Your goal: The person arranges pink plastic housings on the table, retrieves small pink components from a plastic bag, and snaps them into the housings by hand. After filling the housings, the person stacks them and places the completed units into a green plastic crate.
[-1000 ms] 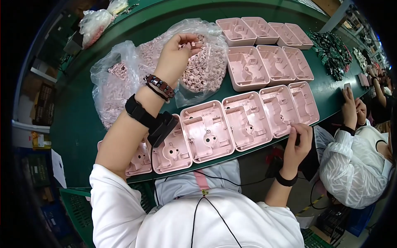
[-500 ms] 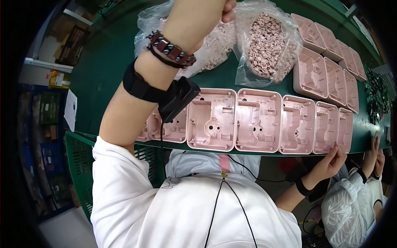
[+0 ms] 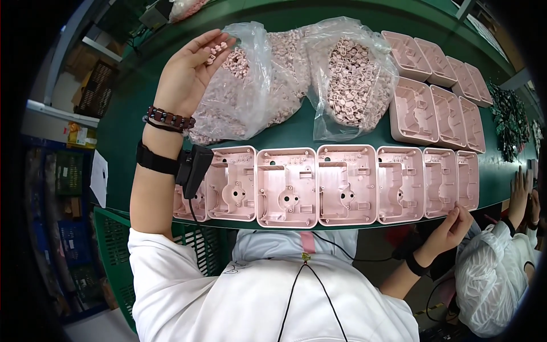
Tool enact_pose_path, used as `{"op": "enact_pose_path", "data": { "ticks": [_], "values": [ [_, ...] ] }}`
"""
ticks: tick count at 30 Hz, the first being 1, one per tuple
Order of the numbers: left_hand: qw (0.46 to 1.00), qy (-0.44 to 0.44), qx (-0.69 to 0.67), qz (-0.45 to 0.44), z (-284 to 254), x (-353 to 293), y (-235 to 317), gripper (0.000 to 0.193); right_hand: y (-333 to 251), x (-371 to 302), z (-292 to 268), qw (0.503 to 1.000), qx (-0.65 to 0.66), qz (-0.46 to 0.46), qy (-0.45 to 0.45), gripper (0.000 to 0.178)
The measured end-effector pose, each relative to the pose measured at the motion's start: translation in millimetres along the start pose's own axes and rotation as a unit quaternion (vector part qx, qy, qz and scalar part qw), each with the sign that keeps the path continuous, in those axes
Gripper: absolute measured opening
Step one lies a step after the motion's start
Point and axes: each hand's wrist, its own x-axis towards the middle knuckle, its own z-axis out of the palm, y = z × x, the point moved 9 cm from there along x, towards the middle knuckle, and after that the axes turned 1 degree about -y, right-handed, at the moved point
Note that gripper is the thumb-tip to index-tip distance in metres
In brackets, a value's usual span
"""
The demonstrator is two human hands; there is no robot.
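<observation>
My left hand (image 3: 191, 71) is raised at the far left of the table, palm up. Its curled fingers hold several small pink plastic pieces (image 3: 216, 51), beside the clear bag (image 3: 248, 100) of similar pieces. My right hand (image 3: 447, 235) is at the table's front edge on the right. Its thumb and fingers are drawn together, and the fingertips are at the front wall of a pink plastic housing (image 3: 440, 185) near the row's right end. Whether they pinch anything small cannot be made out. Several open housings (image 3: 286, 214) stand in a row in front of me, ribbed insides facing up.
A second open bag (image 3: 356, 85) of small pink pieces lies further right. More pink housings (image 3: 415, 111) stand behind the row at right, with a heap of dark cables (image 3: 507, 122) past them. A green crate (image 3: 117, 251) is at lower left. A co-worker's hand (image 3: 518, 194) shows at far right.
My left hand has moved left and nearer from beyond the bags, now showing small pink pieces in its fingers. My view has shifted slightly; my right hand stays by the row's right end.
</observation>
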Motion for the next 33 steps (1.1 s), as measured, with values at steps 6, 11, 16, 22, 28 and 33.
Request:
{"op": "enact_pose_path", "data": {
  "ticks": [6, 11, 16, 22, 28, 33],
  "values": [
    [0.996, -0.050, -0.073, 0.000, 11.5, -4.4, 0.3, 0.035, 2.0, -3.7, -5.7, 1.000, -0.001, 0.022, 0.010, 0.011],
    [0.993, -0.099, -0.070, 0.002, 15.6, -4.7, -1.3, 0.047, 2.4, -6.9, -9.3, 0.999, -0.019, 0.029, 0.003, 0.010],
    [0.990, -0.107, 0.089, 0.020, 22.0, 8.0, -10.7, 0.057, -15.4, -4.2, -0.8, 0.999, -0.033, -0.023, -0.014, 0.008],
    [0.872, -0.148, 0.451, 0.117, 3.1, -4.8, -10.3, 0.050, -25.4, 1.6, 24.9, 0.996, 0.002, 0.022, -0.092, 0.011],
    [0.799, -0.008, 0.597, 0.071, -93.2, -92.5, 29.4, 0.040, -22.7, 1.8, 33.0, 0.984, -0.107, -0.022, -0.141, 0.015],
    [0.732, 0.095, 0.648, -0.189, -220.0, -180.5, -10.7, 0.043, -12.9, 13.4, 19.4, 0.988, -0.133, -0.001, -0.074, 0.016]
  ]
}}
